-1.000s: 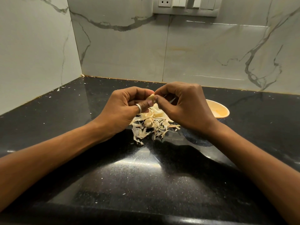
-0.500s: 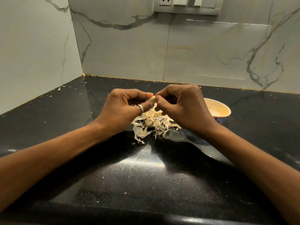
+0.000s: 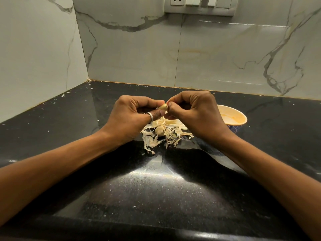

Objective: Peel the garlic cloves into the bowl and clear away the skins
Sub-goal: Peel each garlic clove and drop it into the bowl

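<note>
Mid-task, by the look of it. Pinching a single garlic clove (image 3: 163,107) between thumb and forefinger of the left hand (image 3: 132,117), with the fingers (image 3: 173,106) of the right hand (image 3: 196,115) curled in against its tip, nipping at the skin. Directly below the fingers, on the black tabletop (image 3: 156,188), a loose heap of skins (image 3: 173,134), with seemingly one more whole clove (image 3: 159,132) lying in its middle. Just beyond the right-hand fingers and partly hidden by that hand, the bowl (image 3: 232,117); no telling how many peeled cloves inside. Done, judging by the heap: a good few cloves. Left: finishing this one, dropping it into the bowl, probably peeling the one in the heap, then gathering up every skin and the stray flecks around.
</note>
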The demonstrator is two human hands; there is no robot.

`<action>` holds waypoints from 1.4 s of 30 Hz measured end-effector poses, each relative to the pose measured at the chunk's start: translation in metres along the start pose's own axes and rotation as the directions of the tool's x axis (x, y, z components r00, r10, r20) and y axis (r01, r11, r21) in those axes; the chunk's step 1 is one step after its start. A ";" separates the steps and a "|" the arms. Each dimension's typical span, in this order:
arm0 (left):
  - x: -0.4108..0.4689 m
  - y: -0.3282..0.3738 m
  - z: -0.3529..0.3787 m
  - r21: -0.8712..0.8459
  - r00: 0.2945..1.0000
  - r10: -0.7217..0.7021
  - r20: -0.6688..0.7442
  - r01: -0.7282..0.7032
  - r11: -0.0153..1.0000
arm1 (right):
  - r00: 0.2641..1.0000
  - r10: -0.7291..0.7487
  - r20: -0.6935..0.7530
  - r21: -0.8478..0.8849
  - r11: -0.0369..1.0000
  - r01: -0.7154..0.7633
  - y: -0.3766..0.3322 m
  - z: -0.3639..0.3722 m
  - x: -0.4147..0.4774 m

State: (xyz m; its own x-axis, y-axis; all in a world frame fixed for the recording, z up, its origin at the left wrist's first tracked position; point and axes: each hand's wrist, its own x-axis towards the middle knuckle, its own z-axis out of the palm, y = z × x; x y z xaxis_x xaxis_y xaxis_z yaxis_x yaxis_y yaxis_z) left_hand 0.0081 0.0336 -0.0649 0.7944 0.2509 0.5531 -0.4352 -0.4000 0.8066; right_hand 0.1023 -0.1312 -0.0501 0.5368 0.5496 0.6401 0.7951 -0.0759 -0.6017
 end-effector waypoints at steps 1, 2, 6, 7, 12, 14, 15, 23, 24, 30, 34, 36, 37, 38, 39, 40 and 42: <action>0.000 0.000 0.000 -0.006 1.000 -0.003 0.000 0.003 1.000 | 1.000 0.007 0.001 0.009 1.000 -0.007 0.000 0.000 0.000; 0.001 0.000 0.000 -0.011 1.000 -0.007 -0.003 0.007 1.000 | 1.000 0.018 0.002 0.025 1.000 -0.018 0.001 0.000 0.000; 0.002 -0.001 -0.001 -0.012 1.000 -0.013 -0.014 0.013 1.000 | 0.996 0.081 0.031 0.134 0.987 -0.085 0.002 -0.002 0.001; 0.002 -0.001 -0.002 -0.014 1.000 -0.014 -0.015 0.013 1.000 | 0.995 0.091 0.041 0.150 0.984 -0.097 0.002 -0.002 0.001; 0.001 -0.002 -0.002 0.013 1.000 -0.016 -0.016 0.017 1.000 | 0.992 0.109 0.065 0.169 0.978 -0.119 0.002 -0.002 0.001; 0.001 -0.002 -0.003 0.044 1.000 -0.007 -0.015 0.008 0.999 | 0.991 0.116 0.064 0.166 0.978 -0.125 0.003 -0.002 0.001; 0.001 -0.003 -0.003 0.048 1.000 -0.007 -0.020 0.008 0.999 | 0.991 0.123 0.061 0.171 0.976 -0.132 0.003 -0.001 0.000; -0.001 0.002 0.000 0.055 1.000 0.015 -0.010 -0.014 0.998 | 0.992 0.127 0.008 0.165 0.978 -0.126 0.004 0.004 -0.001; -0.001 0.002 0.001 0.042 1.000 0.009 -0.007 -0.009 0.999 | 0.991 0.132 0.014 0.181 0.975 -0.133 0.004 0.004 -0.001; 0.000 0.004 0.000 -0.183 0.995 -0.095 0.039 0.100 0.978 | 0.987 0.145 0.073 0.309 0.937 -0.161 0.000 -0.001 0.000; 0.002 0.002 0.002 -0.208 0.989 -0.135 0.058 0.144 0.968 | 0.991 0.114 0.075 0.297 0.946 -0.131 0.000 -0.001 0.001; 0.002 0.002 0.002 -0.193 0.989 -0.131 0.074 0.143 0.971 | 0.993 0.101 0.064 0.264 0.958 -0.115 0.000 -0.002 0.001; 0.002 0.003 0.001 -0.190 0.989 -0.123 0.078 0.136 0.972 | 0.993 0.097 0.063 0.251 0.962 -0.110 0.000 -0.002 0.001; 0.002 0.004 0.000 -0.185 0.990 -0.114 0.081 0.127 0.974 | 0.993 0.097 0.064 0.243 0.964 -0.109 0.000 -0.002 0.001; 0.002 0.004 0.000 -0.177 0.991 -0.106 0.080 0.119 0.977 | 0.993 0.098 0.067 0.237 0.965 -0.111 0.000 -0.002 0.001; 0.002 0.005 -0.001 -0.167 0.992 -0.098 0.076 0.110 0.980 | 0.992 0.099 0.072 0.231 0.966 -0.114 0.000 -0.002 0.001; 0.002 0.003 -0.001 -0.148 0.994 -0.094 0.053 0.101 0.984 | 0.992 0.102 0.080 0.221 0.968 -0.118 0.002 -0.001 0.001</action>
State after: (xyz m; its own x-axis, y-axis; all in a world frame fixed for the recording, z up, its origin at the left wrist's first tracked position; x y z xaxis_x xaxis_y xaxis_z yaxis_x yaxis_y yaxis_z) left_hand 0.0079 0.0339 -0.0606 0.8532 0.2401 0.4630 -0.4106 -0.2381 0.8802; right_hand 0.1046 -0.1315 -0.0498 0.5913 0.6034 0.5351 0.6444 0.0455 -0.7633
